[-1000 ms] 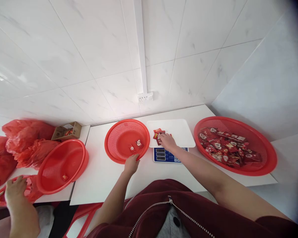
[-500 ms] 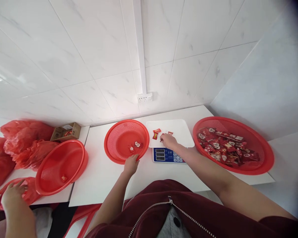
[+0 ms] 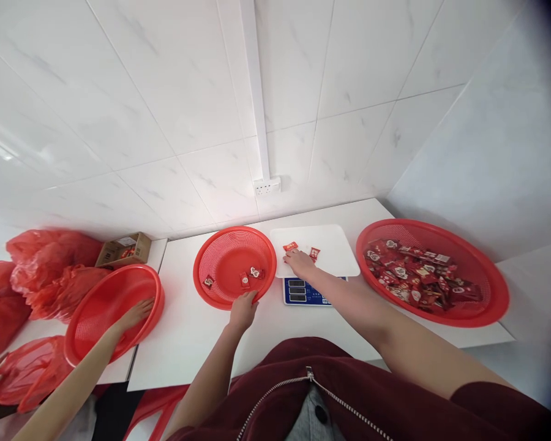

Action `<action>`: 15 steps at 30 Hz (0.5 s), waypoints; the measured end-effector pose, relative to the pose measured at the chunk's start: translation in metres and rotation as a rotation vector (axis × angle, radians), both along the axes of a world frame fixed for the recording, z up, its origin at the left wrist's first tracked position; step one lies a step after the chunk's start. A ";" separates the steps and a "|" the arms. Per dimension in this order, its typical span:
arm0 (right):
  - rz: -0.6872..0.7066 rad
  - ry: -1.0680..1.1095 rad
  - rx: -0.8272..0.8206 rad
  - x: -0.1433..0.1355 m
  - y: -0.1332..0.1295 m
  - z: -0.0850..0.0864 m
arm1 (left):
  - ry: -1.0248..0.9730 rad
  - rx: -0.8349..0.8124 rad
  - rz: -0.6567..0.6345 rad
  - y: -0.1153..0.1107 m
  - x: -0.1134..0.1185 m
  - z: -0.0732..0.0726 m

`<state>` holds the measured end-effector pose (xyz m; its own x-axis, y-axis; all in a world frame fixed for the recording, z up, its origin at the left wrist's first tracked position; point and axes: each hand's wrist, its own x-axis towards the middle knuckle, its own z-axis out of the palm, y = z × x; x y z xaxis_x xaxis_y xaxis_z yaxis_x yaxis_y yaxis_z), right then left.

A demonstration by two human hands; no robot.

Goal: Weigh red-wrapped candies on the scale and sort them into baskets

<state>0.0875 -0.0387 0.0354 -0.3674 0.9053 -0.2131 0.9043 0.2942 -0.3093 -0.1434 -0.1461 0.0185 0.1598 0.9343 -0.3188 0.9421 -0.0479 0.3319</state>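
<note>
My left hand is closed over the near rim of the middle red plastic basket. Inside that basket are several small wrapped candies, one of them apart at the left. Over the white tray of a digital scale, my right hand has its fingertips pinched at the left side. A small wrapped candy seems to be under those fingers, mostly hidden. Two red wrapped candies lie on the tray around the hand: one just beyond the fingertips, one to the right.
A wide red basket heaped with wrapped candies stands at the right. At the left, a co-worker's hand reaches into another red basket. Red plastic bags and a small cardboard box are behind it.
My right hand has shifted left across the tray to the candy there. Another candy now lies at the middle basket's left side. The co-worker's hand has moved into the left basket.
</note>
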 end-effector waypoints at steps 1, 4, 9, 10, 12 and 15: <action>-0.018 -0.002 0.004 0.003 -0.001 -0.002 | 0.000 0.002 -0.001 0.000 0.000 0.000; -0.108 0.007 0.001 0.011 -0.004 -0.006 | -0.002 0.002 0.001 0.000 0.000 -0.002; -0.220 0.121 -0.023 -0.001 -0.001 0.004 | -0.004 -0.012 0.009 0.001 0.001 -0.001; -0.215 0.172 -0.022 -0.007 0.000 0.008 | -0.003 -0.019 0.006 0.001 0.001 0.000; -0.191 0.320 -0.007 -0.015 0.002 0.014 | 0.006 -0.033 0.004 0.002 0.003 0.003; -0.205 0.369 0.029 -0.009 0.000 0.015 | 0.018 -0.049 0.008 0.002 0.004 0.007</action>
